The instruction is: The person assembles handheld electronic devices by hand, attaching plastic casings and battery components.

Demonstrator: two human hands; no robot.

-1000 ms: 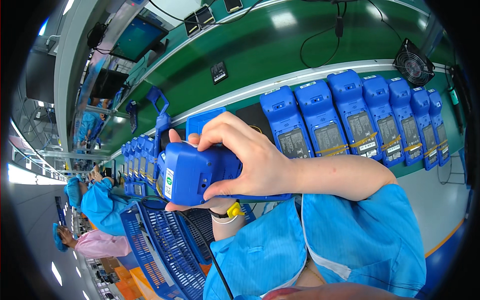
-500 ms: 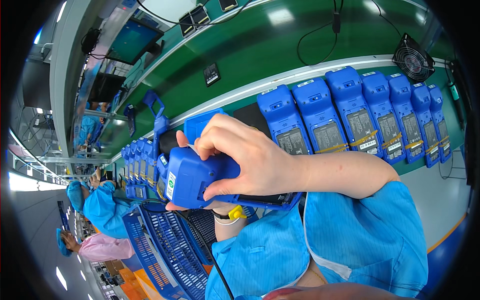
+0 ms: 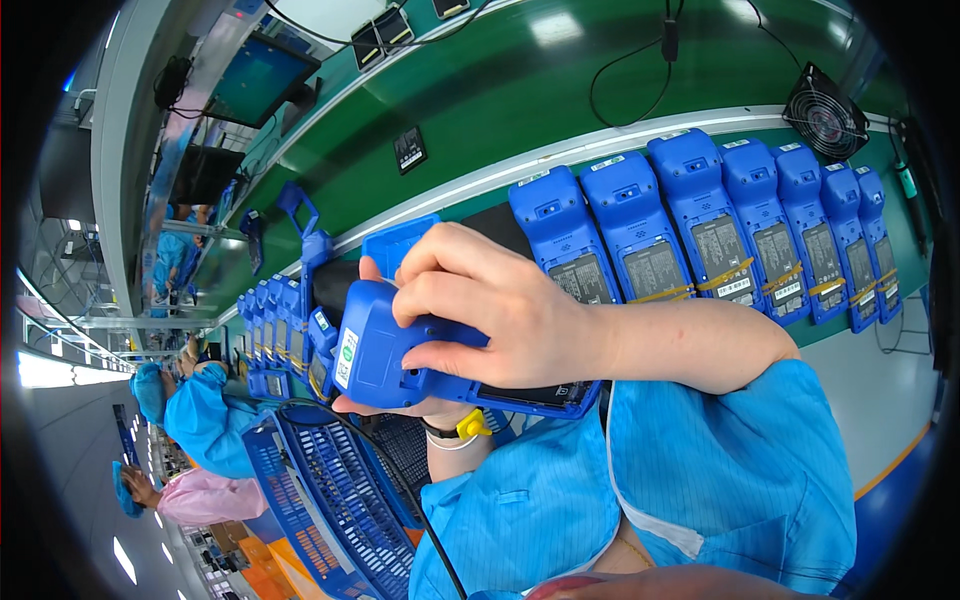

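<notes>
A blue handheld terminal [image 3: 372,352] is held in front of my chest, its back turned up and a white-and-green label on its end. My left hand [image 3: 445,409] supports it from below, mostly hidden by it; a yellow-clipped wrist strap [image 3: 472,424] circles that wrist. Across the top lies my right hand [image 3: 510,305], closed on the terminal with thumb and curled fingers pressing near its upper part. The dark battery recess [image 3: 540,394] shows beyond that hand. Whatever is under the right fingertips cannot be made out.
Similar blue terminals [image 3: 720,225] stand in a row at right, several with rubber bands. A blue basket [image 3: 330,510] is at lower left, crossed by a black cable [image 3: 425,515]. A small fan [image 3: 826,112] and a loose battery [image 3: 409,149] lie farther back. Co-workers sit at left.
My right fingers have come down onto the terminal, and the thin pale piece seen at their tips is no longer visible. The terminal has tilted slightly in my hands.
</notes>
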